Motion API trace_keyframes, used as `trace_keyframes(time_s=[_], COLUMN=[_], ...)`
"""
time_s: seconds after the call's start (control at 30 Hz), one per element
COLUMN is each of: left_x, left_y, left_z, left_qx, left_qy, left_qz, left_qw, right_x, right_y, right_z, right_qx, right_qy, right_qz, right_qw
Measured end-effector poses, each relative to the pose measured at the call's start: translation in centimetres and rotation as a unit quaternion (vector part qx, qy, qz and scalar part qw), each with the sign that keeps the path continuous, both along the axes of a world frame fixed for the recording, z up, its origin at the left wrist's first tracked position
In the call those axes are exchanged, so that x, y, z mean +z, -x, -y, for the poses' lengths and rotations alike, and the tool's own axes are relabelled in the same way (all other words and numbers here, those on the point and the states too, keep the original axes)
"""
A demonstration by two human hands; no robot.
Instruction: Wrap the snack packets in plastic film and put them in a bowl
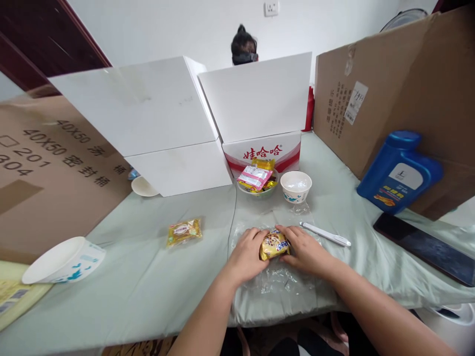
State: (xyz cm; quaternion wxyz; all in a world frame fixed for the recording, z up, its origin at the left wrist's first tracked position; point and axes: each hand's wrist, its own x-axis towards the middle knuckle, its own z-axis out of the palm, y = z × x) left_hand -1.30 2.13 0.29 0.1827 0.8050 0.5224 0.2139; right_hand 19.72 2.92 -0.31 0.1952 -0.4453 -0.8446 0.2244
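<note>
Between my two hands lies a yellow snack packet with blue lettering, resting on a sheet of clear plastic film. My left hand is closed against its left side, fingers curled over the top edge. From the other side my right hand grips it, thumb at the near edge and fingers at the far one. Just right of the hands is a white utility knife. Further left, a second yellow snack packet lies alone on the green tablecloth.
Behind the hands stand a bowl of wrapped snacks and a patterned paper bowl. White boxes wall off the back; a person's head shows above. At right are a blue bottle and a phone. Another paper bowl tilts at left.
</note>
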Motion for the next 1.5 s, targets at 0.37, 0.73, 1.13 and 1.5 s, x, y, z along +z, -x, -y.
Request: trace_keyframes(time_s=[0.37, 0.73, 1.13, 1.5], left_x=[6.5, 9.3, 9.9, -0.1], left_y=[4.8, 1.7, 0.9, 5.2], left_z=[-4.6, -20.6, -10.2, 8.7], left_qx=[0.105, 0.174, 0.111, -0.064], left_qy=[0.069, -0.126, -0.248, 0.028], left_qz=[0.302, 0.028, 0.094, -0.092], left_qw=[0.945, 0.976, 0.958, 0.993], right_x=[0.7, 0.0, 0.1, -0.3], right_y=[-0.3, -0.3, -0.2, -0.4], right_z=[-0.2, 0.0, 0.1, 0.0], right_qx=[0.015, 0.031, 0.04, -0.03], right_qy=[0.023, -0.004, -0.017, -0.061], right_qz=[0.034, 0.032, 0.023, 0.09], right_qw=[0.999, 0.999, 0.999, 0.994])
